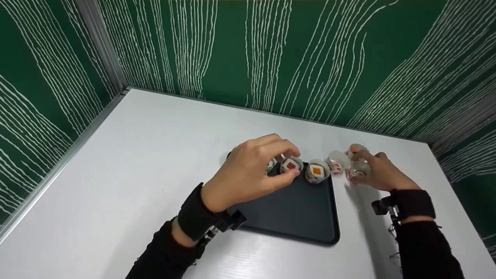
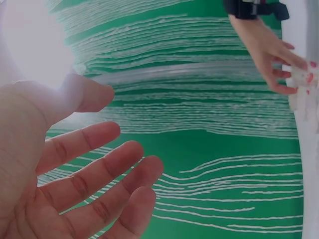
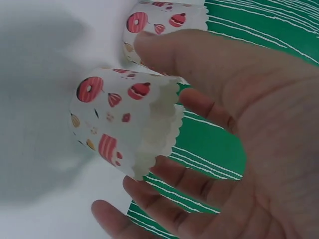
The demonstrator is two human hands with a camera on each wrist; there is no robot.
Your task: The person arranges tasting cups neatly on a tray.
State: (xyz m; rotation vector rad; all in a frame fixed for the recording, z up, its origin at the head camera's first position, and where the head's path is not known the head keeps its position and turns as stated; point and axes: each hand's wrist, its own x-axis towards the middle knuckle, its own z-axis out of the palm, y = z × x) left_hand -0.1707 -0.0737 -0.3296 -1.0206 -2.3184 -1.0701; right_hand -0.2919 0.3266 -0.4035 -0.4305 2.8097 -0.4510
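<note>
My left hand (image 1: pixel 252 168) hovers over the back of a dark baking tray (image 1: pixel 290 213). Its fingers are loosely curved with nothing between them. Nearest to it is a paper baking cup (image 1: pixel 291 166) with a red-brown square on white inside. At the table's right, my right hand (image 1: pixel 378 170) is around another paper baking cup (image 3: pixel 119 119), printed with doughnuts and sweets. Thumb and fingers spread about that cup's rim without a visible squeeze. Just beyond it is a similar printed cup (image 3: pixel 164 22), partly behind the thumb.
A baking cup with an orange square (image 1: pixel 316 171) is at the tray's back right corner. Beside it, off the tray, another cup (image 1: pixel 338 162) leans. One more cup (image 1: pixel 270 164) is partly hidden by the left hand. Green striped panels (image 1: pixel 232 50) border the white table (image 1: pixel 174 128).
</note>
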